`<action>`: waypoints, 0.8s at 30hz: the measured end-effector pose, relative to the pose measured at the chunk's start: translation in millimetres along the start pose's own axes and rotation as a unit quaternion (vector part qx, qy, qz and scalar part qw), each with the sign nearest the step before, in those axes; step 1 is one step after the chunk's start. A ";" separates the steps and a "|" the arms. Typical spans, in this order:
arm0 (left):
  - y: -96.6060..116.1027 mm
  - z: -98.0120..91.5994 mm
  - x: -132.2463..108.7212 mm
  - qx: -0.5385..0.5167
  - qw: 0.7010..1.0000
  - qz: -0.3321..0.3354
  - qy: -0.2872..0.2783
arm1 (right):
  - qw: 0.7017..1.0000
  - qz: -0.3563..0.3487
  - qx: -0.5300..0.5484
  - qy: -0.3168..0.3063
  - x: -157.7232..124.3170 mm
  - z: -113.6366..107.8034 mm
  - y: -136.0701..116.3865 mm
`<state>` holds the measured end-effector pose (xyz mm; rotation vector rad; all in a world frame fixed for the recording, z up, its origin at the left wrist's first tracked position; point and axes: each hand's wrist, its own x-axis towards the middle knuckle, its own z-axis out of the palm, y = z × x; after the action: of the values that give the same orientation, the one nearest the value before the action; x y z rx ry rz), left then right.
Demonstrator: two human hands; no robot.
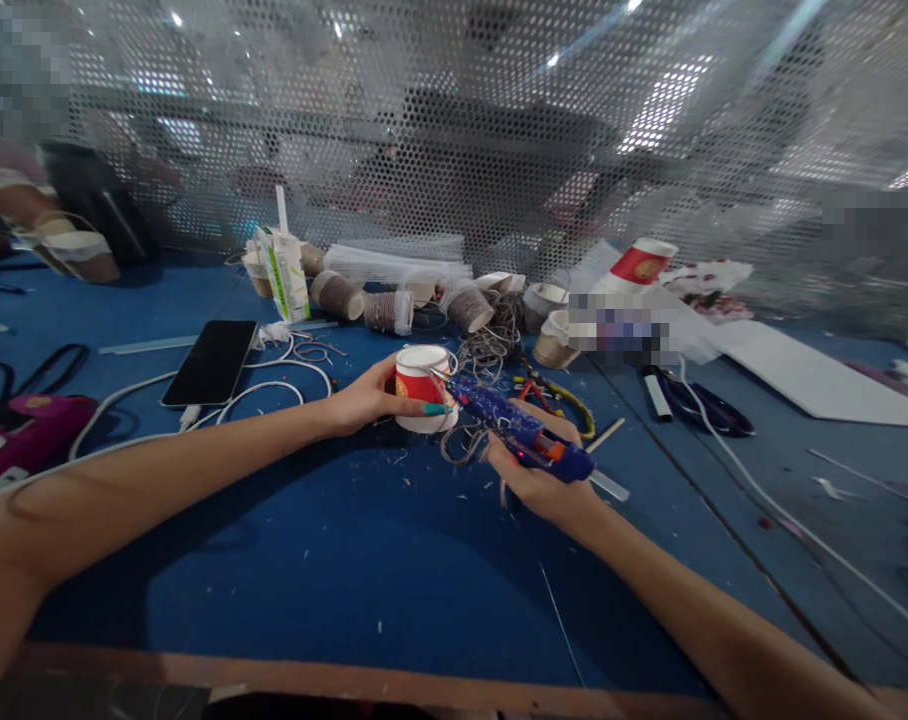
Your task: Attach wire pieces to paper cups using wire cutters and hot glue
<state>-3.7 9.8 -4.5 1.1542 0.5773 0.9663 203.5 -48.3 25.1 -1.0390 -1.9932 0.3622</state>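
Note:
My left hand (375, 398) is wrapped round a red and white paper cup (418, 384), its thumb lying across the front. Gripped in my right hand (540, 480) is a blue glue gun (510, 420), with its nozzle at the cup's right side; whether the tip touches the cup I cannot tell. A clear glue stick (610, 486) pokes out of the gun's back end. Loose grey-brown twine (465, 443) hangs between the cup and my right hand. Beyond the gun lies a pair of pliers (555, 400) with red and yellow handles.
Several twine-wrapped cups (390, 312) and a heap of tangled twine (495, 335) lie along the back. To the left are a phone (212, 362) with a white cable and a drink carton (285, 275) with a straw. A white board (821, 370) lies at the right. Perforated metal sheeting (454, 130) closes off the back.

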 end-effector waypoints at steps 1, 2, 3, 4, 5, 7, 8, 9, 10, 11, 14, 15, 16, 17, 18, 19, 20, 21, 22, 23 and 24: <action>0.5 0.2 -0.2 -0.001 1.000 -0.003 -0.001 | 1.000 0.000 0.000 0.001 0.0 0.0 0.0; 0.9 0.3 -0.4 -0.002 1.000 -0.005 -0.002 | 1.000 -0.002 0.002 0.004 0.1 0.1 0.0; 1.2 0.4 -0.5 -0.002 1.000 -0.006 -0.003 | 1.000 -0.004 0.004 0.006 0.1 0.1 -0.1; 1.4 0.5 -0.6 -0.002 1.000 -0.007 -0.003 | 1.000 -0.007 0.005 0.009 0.3 0.1 -0.1; 1.6 0.6 -0.7 -0.003 1.000 -0.006 -0.003 | 1.000 -0.008 0.006 0.011 0.4 0.1 -0.1; 1.8 0.7 -0.8 -0.006 1.000 -0.004 -0.001 | 1.000 -0.006 0.000 0.012 0.5 0.1 0.2; 1.8 0.7 -0.8 -0.009 1.000 -0.004 -0.002 | 1.000 -0.003 -0.006 0.013 0.6 -0.1 0.4; 1.7 0.7 -0.8 -0.012 1.000 -0.004 -0.003 | 1.000 0.000 -0.013 0.011 0.6 -0.2 0.7; 1.6 0.6 -0.7 -0.015 1.000 -0.004 -0.004 | 1.000 0.003 -0.019 0.009 0.5 -0.4 1.1; 1.5 0.5 -0.6 -0.018 1.000 -0.003 -0.006 | 1.000 0.006 -0.023 0.009 0.5 -0.6 1.4; 1.2 -0.3 0.0 -0.022 1.000 -0.003 -0.008 | 1.000 0.007 -0.027 0.008 0.6 -0.7 2.6; 1.0 -0.6 0.2 -0.021 1.000 -0.003 -0.007 | 1.000 0.006 -0.028 0.009 0.7 -0.5 3.1; 0.8 -1.1 0.4 -0.018 1.000 -0.002 -0.006 | 1.000 0.006 -0.026 0.011 0.6 -0.2 3.5; 0.6 -1.6 0.6 -0.015 1.000 -0.002 -0.005 | 1.000 0.006 -0.022 0.014 0.6 0.2 4.1; 0.3 -2.2 0.7 -0.012 1.000 0.000 -0.004 | 1.000 0.008 -0.019 0.019 0.5 0.6 4.6; 0.0 -2.8 0.9 -0.009 1.000 0.002 -0.004 | 1.000 0.011 -0.015 0.026 0.4 1.0 5.1; -0.3 -3.3 1.0 -0.007 1.000 0.003 -0.003 | 0.999 0.016 -0.011 0.031 0.3 1.3 5.4; -0.5 -3.7 1.0 -0.005 1.000 0.003 -0.003 | 0.999 0.021 -0.008 0.035 0.2 1.4 5.5; -0.5 -4.0 1.0 -0.005 1.000 0.004 -0.002 | 0.999 0.025 -0.006 0.036 0.3 1.3 5.4; -0.5 -4.0 1.0 -0.005 1.000 0.003 -0.002 | 0.999 0.028 -0.006 0.034 0.4 1.1 5.1; -0.4 -3.9 1.0 -0.006 1.000 0.002 -0.002 | 0.999 0.028 -0.007 0.033 0.6 0.8 4.6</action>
<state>-6.2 12.5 -6.0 1.1467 0.5662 0.9699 205.2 -44.9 22.3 -1.1036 -1.9147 0.3396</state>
